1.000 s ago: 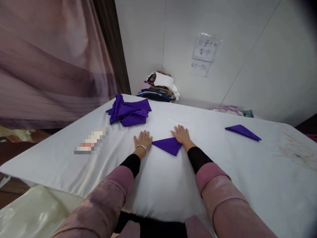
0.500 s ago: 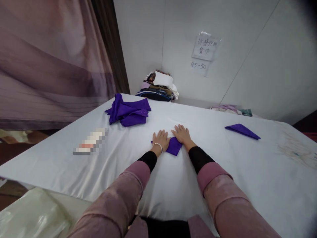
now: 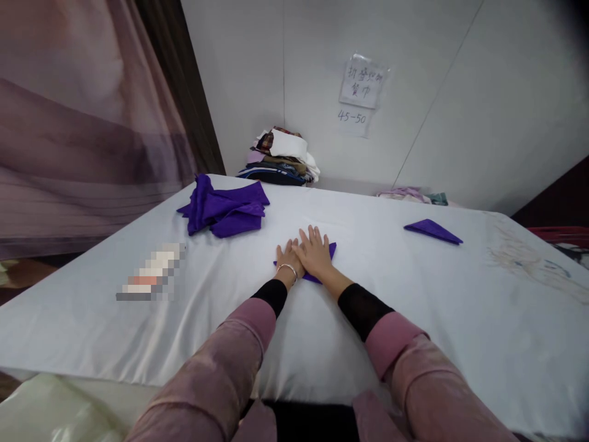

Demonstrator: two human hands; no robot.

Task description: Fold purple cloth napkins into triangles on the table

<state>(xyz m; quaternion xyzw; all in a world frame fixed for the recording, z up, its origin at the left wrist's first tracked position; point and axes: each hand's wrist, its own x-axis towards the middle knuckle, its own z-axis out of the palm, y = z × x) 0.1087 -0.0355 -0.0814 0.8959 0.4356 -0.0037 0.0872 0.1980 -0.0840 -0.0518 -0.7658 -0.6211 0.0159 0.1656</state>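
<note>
A folded purple cloth napkin (image 3: 313, 278) lies on the white-covered table (image 3: 322, 350) in front of me, mostly hidden under my hands. My left hand (image 3: 291, 256), with a silver bangle at the wrist, rests flat on its left part. Fingers spread, my right hand (image 3: 314, 252) presses on the napkin's middle and partly overlaps the left hand. A purple corner shows to the right of my right fingers. Neither hand grips the cloth.
Loose purple napkins (image 3: 223, 209) are heaped at the back left. Another napkin (image 3: 433, 231), folded narrow, lies at the right. A pixelated object (image 3: 151, 273) lies at left. Folded clothes (image 3: 280, 156) are stacked by the wall, below a paper sign (image 3: 361, 83).
My right hand has slid left across the napkin to overlap my left hand. The napkin's right corner now shows beyond my right fingers. The view has shifted slightly.
</note>
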